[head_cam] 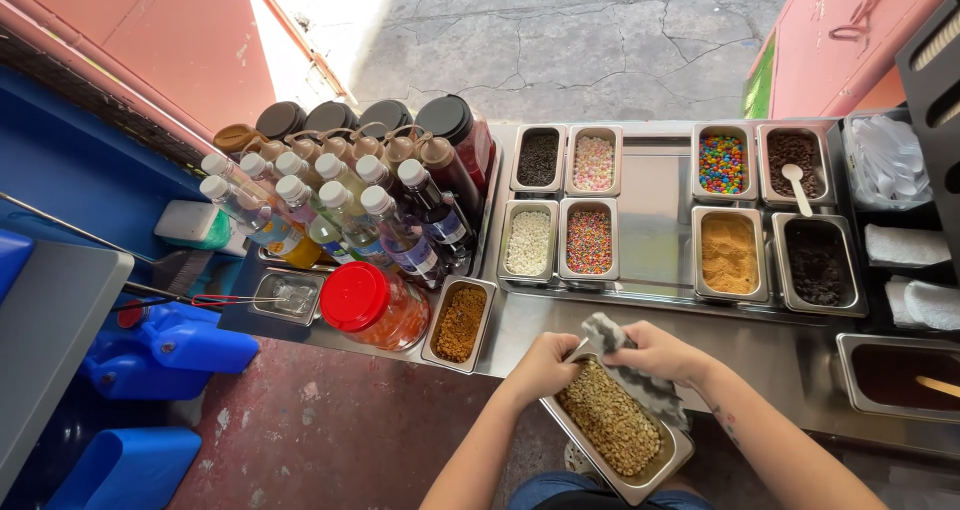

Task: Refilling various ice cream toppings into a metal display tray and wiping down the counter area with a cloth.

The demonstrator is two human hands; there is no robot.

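Right, both hands low at the counter edge. Left hand [541, 366] curled tight on the near rim of a rectangular steel pan full of tan chopped nuts [617, 433]; a thin metal handle pokes out by the fingers, can't tell what it belongs to. Right hand [652, 353] closed around a grey-and-white checked cloth [632, 370], which drapes down the pan's right rim. Pan is tilted, hanging off the front edge of the stainless steel counter [660, 200], over the person's lap.

Around it:
- Just left of the left hand: small steel pan of brown crumble [459, 323], set at an angle.
- Next left: clear round jar with a red lid [371, 305], orange contents.
- Further left: small steel tray with red-handled tongs [286, 296].
- Behind those: cluster of clear squeeze bottles with white caps [330, 210], dark-lidded jars at the back.
- Straight ahead: four steel pans of sprinkles [565, 203], dark, pastel, white, rainbow.
- Right of them: four more, coloured candies [723, 163], dark chips with a white spoon [797, 186], tan crumbs [729, 254], dark crumbs [817, 263].
- Far right: clear plastic spoons in a tub [890, 160], folded white cloths [908, 246], pan of dark sauce [902, 375].

Bare counter strip between hands and the topping pans. Blue plastic jugs [165, 350] on the floor, left.
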